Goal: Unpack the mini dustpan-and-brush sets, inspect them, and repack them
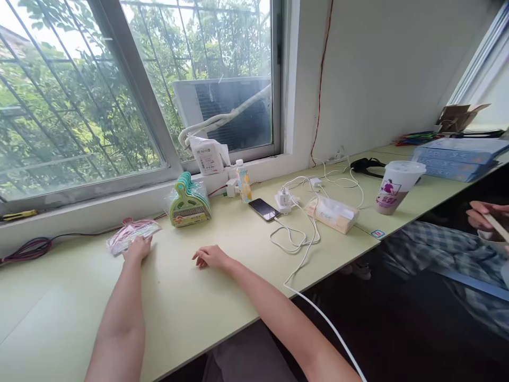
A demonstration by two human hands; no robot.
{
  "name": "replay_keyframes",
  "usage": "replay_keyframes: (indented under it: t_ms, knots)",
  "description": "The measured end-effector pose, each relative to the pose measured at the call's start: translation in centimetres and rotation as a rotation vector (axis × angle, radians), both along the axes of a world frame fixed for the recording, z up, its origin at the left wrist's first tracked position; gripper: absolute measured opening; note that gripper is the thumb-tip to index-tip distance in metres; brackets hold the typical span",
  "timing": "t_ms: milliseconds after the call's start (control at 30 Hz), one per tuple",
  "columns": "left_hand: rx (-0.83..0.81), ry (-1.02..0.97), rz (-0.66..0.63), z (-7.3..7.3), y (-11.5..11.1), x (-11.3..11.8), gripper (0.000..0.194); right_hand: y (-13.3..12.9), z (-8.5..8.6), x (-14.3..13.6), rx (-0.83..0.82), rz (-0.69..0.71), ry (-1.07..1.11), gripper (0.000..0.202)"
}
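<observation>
My left hand [138, 249] rests on the near edge of a plastic-wrapped pink and white bundle [129, 233] at the left of the table; its fingertips are partly hidden, so a grip cannot be made out. My right hand [210, 257] is over the middle of the table, fingers loosely curled downward, holding nothing visible. Beyond and between the hands stands a wrapped set of green brushes and dustpans [190, 204]. A black phone [264, 209] with a white cable lies beyond my right hand.
A bottle [243, 182], a power adapter [283, 199], a tissue pack [332, 213] and a tilted-looking cup [397, 187] stand on the table [178, 318]. White cables loop across it and over the front edge. Another person's hands [487, 215] are at the far right.
</observation>
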State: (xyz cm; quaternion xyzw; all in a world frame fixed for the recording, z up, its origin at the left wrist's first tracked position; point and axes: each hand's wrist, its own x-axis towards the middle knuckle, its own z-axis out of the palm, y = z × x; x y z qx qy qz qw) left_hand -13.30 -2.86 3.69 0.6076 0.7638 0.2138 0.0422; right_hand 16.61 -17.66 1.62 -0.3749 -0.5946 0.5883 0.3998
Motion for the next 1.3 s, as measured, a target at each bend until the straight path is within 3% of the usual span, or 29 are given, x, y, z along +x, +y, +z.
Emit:
replay_keyframes:
  t_ms: [100, 167, 267, 367, 433, 567, 800, 900, 967, 1033, 1167, 1300]
  knots:
    - [0.171, 0.062, 0.092, 0.1, 0.3, 1.5, 0.048, 0.1, 0.3, 0.0, -0.012, 0.009, 0.017, 0.028]
    - [0.326, 0.05, 0.0, 0.2, 0.6, 3.7, 0.047, 0.1, 0.5, 0.1, -0.015, 0.008, 0.02, 0.028]
    - [0.323, -0.109, -0.198, 0.4, 0.8, 8.1, 0.045, 0.0, 0.6, 0.2, -0.031, 0.019, 0.015, 0.024]
    - [0.292, -0.239, -0.226, 0.7, 0.6, 11.9, 0.034, 0.0, 0.5, 0.4, -0.037, 0.007, 0.015, 0.023]
    - [0.373, -0.264, -0.117, 0.8, 0.4, 13.4, 0.034, -0.2, 0.4, 0.5, -0.024, -0.005, 0.022, 0.023]
    - [0.44, -0.409, 0.04, 0.9, 0.5, 13.3, 0.045, -0.4, 0.3, 0.6, 0.001, -0.011, 0.018, 0.021]
    - [0.334, -0.495, 0.044, 1.2, 1.9, 10.2, 0.032, 0.1, 0.2, 0.0, -0.017, 0.022, -0.041, 0.022]
    - [0.311, -0.54, -0.06, 1.8, 1.6, 9.6, 0.029, 0.3, 0.1, -0.2, -0.002, 0.024, -0.066, 0.022]
    - [0.227, -0.651, -0.187, 2.3, 0.7, 9.3, 0.032, 0.4, 0.1, -0.2, 0.051, 0.001, -0.123, 0.023]
    - [0.079, -0.802, -0.289, 2.8, -0.9, 9.0, 0.04, 0.4, 0.1, -0.1, 0.227, -0.097, -0.252, 0.025]
    - [-0.204, -1.049, -0.435, 2.9, -5.9, 9.9, 0.058, -0.1, 0.6, 0.8, 0.724, -0.475, -0.555, 0.033]
    - [-0.243, -1.323, -0.384, 1.8, -11.3, 13.0, 0.04, -0.5, 1.2, 2.0, 0.854, -0.627, -0.676, 0.024]
